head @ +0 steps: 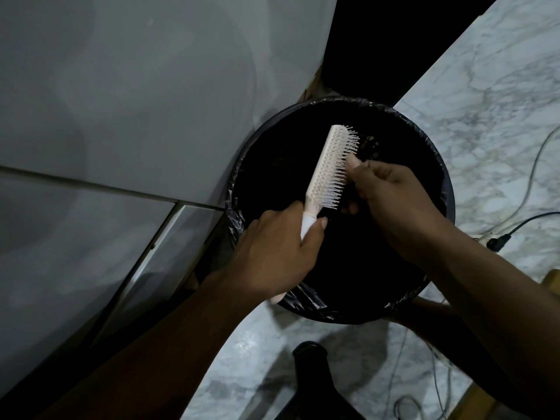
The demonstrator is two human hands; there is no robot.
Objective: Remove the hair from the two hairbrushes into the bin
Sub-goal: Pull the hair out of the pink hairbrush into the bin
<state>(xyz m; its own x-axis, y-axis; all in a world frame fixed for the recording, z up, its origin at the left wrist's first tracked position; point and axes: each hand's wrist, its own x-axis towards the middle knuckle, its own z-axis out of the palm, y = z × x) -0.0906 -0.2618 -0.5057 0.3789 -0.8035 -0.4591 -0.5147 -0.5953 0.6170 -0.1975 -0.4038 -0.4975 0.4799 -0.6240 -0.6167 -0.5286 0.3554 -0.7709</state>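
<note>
One scene: a dim view looked straight down at two bare hands working over a bin.
Wall (127, 86): pale grey panels filled the upper left, with a dark seam slanting across them.
Floor (491, 95): white marble with grey veins lay to the right and along the bottom.
Bin (239, 189): a round black bin with a black liner folded over its rim stood in the middle, against the wall. Its inside was too dark to read, apart from a few faint specks near the far side.
Cables (533, 165): thin pale and black leads trailed over the floor at the right edge, near a black plug.
Dark object (312, 377): a black shape sat on the floor at the bottom centre; I could not tell what it was.
Left hand (278, 253): it was closed around the brush handle, thumb lying along the handle, over the bin's near left rim.
Right hand (397, 201): it was curled with the thumb tip pressed into the bristles; the other fingers were tucked under, and whether they pinched any hair could not be seen.
Brush (330, 165): a slim pale pink brush with a white grip was held above the bin's opening, head pointing away, bristles facing right toward the right hand.
Hair: no strands could be made out in the dim light.
</note>
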